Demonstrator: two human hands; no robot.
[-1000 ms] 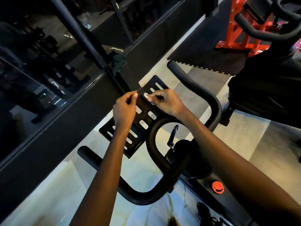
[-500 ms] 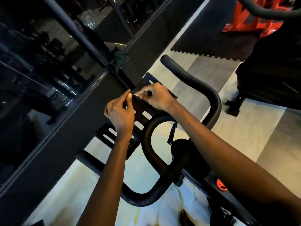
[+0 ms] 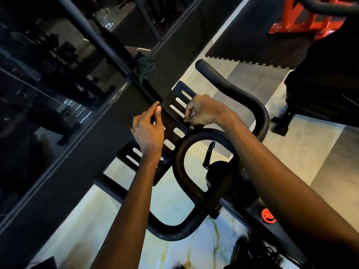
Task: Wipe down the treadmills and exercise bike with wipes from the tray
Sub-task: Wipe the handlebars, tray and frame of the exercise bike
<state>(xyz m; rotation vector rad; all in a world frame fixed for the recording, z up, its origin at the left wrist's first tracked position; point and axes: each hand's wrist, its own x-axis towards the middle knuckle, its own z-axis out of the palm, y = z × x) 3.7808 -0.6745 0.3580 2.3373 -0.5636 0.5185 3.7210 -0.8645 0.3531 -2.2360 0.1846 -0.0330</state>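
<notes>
across the bike's front: a black slotted tray (image 3: 171, 117) sits ahead of the handlebars (image 3: 250, 105), and both hands are on it.
exercise bike (image 3: 223, 171): directly below the camera, close beside the glass wall, its black bars curving out to both sides and looping back toward the person.
left hand (image 3: 149, 131): rests on the tray's left part, fingers nearly straight and reaching toward the far rim, thumb tip just beside the forefinger tip at that rim.
right hand (image 3: 206, 111): on the tray's right part, knuckles up, fingers curled down so the tips touch the surface near the slots; what the fingers have hold of, if anything, is hidden under the hand, so i cannot tell.
wipe: a pale spot shows at the right fingertips, too small to tell whether it is a wipe or a nail.
lever (image 3: 208, 154): a small black handle standing inside the handlebar loop, just behind the tray.
red knob (image 3: 268, 217): on the bike's frame, near the right forearm.
glass wall (image 3: 58, 74): dark, reflective, running along the left; a green cloth (image 3: 145, 65) hangs on its frame just beyond the tray.
floor (image 3: 174, 200): pale marble with yellow veins under the bike, with a black foam mat (image 3: 252, 41) and a red frame (image 3: 310, 22) farther off.
</notes>
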